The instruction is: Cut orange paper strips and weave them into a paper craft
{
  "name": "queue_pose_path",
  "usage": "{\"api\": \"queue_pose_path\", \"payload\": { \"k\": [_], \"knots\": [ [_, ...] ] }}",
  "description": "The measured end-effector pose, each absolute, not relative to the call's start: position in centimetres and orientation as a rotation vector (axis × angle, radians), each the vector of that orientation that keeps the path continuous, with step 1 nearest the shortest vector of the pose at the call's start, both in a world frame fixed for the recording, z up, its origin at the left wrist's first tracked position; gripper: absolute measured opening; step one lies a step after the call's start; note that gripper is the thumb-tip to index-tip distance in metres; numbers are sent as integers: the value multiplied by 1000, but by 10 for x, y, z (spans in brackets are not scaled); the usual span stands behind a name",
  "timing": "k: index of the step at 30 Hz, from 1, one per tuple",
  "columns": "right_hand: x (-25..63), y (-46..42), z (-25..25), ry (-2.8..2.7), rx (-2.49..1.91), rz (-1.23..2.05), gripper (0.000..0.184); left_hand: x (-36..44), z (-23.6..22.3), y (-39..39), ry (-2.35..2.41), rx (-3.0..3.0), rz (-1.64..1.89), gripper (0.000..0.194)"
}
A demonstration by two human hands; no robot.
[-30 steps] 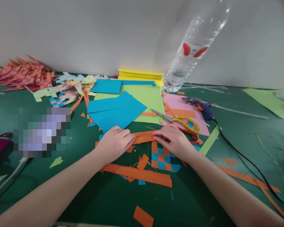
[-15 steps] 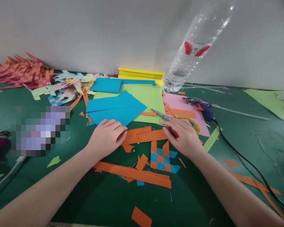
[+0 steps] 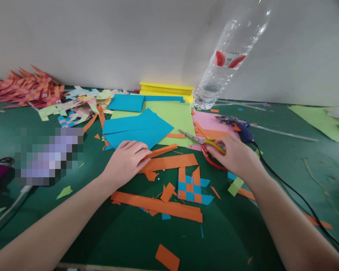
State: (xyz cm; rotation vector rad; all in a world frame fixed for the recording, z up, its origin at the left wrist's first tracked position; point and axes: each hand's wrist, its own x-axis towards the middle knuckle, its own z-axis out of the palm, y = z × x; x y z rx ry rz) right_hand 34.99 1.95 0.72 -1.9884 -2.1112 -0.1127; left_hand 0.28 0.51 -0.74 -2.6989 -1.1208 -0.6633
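Observation:
My left hand (image 3: 130,160) is closed, with a narrow orange paper strip (image 3: 164,150) pinched at the fingertips. Under it, a wider orange paper strip (image 3: 173,162) lies on the table. Farther right, my right hand (image 3: 237,155) has its fingers closed around the handles of a pair of scissors (image 3: 197,138). One handle is yellow, the other red, and the blades point left over green paper. Between and below the hands is a woven orange-and-blue paper fish (image 3: 190,190) with a small eye. Another long orange strip (image 3: 158,206) lies closer to me.
Blue sheets (image 3: 135,128) overlap a light green sheet (image 3: 180,116). A clear bottle (image 3: 224,62) stands behind. On the right lies a glue gun (image 3: 241,130) with a black cord. At left are a blurred purple object (image 3: 52,156) on a cable and a pile of woven paper fish (image 3: 31,88).
My right hand has left the orange strips, moved right and closed on the scissors' handles. The narrow strip now sticks out apart from the wider one at my left fingertips.

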Motion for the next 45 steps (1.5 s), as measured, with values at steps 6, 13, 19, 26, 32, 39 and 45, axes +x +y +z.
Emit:
{"api": "queue_pose_path", "payload": {
  "k": [6, 13, 19, 26, 32, 39, 45],
  "knots": [
    [358, 22, 1, -2239, -1846, -80, 40, 2, -10, 6, -1171, -2643, -661, 25],
    [365, 24, -1, -2347, -1760, -47, 43, 1, -7, 4, -1273, -2678, -724, 26],
    [366, 23, -1, -2361, -1681, -96, 41, 2, -7, 4, -1296, -2648, -832, 23],
    [363, 24, 0, -2316, -1742, -81, 40, 1, -7, 5, -1285, -2629, -780, 14],
    [354, 20, 4, -2175, -1819, -131, 41, 0, -5, 5, -1300, -2611, -823, 16],
    [348, 15, 12, -2050, -1751, -52, 36, -2, -7, 7, -1384, -2636, -792, 20],
    [351, 16, 15, -2054, -1664, 67, 35, -3, -9, 9, -1464, -2666, -738, 27]
  ]
}}
